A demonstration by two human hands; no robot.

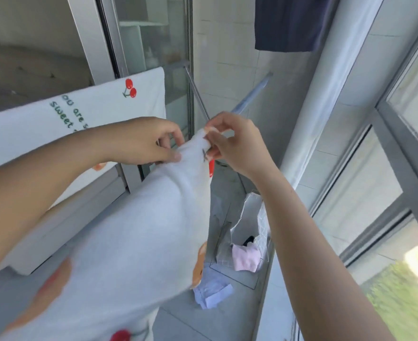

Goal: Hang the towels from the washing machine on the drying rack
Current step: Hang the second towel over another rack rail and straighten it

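Observation:
I hold a white towel (pixel 134 232) with orange and red fruit prints in front of me. Its top corner is pinched between my left hand (pixel 146 141) and my right hand (pixel 232 141), and the rest droops toward the lower left. A second white towel (pixel 43 124) with cherries and green lettering hangs over a bar of the drying rack (pixel 198 94) at the left. The rack's grey bars run back toward the tiled wall, just behind my hands.
A dark blue garment (pixel 286 23) hangs high at the top right. On the floor lie an open grey bag (pixel 254 217), a pink cloth (pixel 246 259) and a pale blue cloth (pixel 213 291). Glass doors stand at the left, window frames (pixel 399 148) at the right.

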